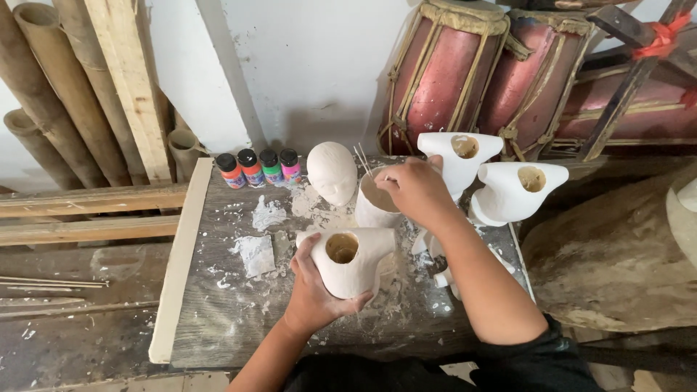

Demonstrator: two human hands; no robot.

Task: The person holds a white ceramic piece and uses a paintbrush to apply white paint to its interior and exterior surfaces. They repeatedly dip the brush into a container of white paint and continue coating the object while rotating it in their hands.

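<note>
While the left hand [314, 287] cradles a white hollow torso form [353, 259] from below and behind, its grip is wrapped snugly round the lower body of the piece, thumb up by the shoulder, holding it just above the worktop [218, 319]. Straight ahead of that grip, the right hand [415, 190] hovers over a white cup [374, 205], fingers pinched narrow; thin sticks [361, 158] poke up beside it, but whether those fingers actually pinch anything, I cannot tell. The form shows an open neck hole facing up, pale brown inside, so it looks like a thin shell: light, I'd judge, stiff, chalky and brittle, likely to chip at the shoulder tips or the rim of the hole. The sound place to take it is just where the grip sits now, round the thick waist, not by the flared edges. Beyond the grip lies a white head form [332, 172], face down to the side, and further off to the left of it four small paint bottles [259, 168] in a row. To the right and beyond the right hand stand two more white torso forms [488, 178], upright, close together. Red drums [465, 69] lean at the wall behind, bamboo poles [43, 94] far to the left. White splashes cover the boards around the held piece.
</note>
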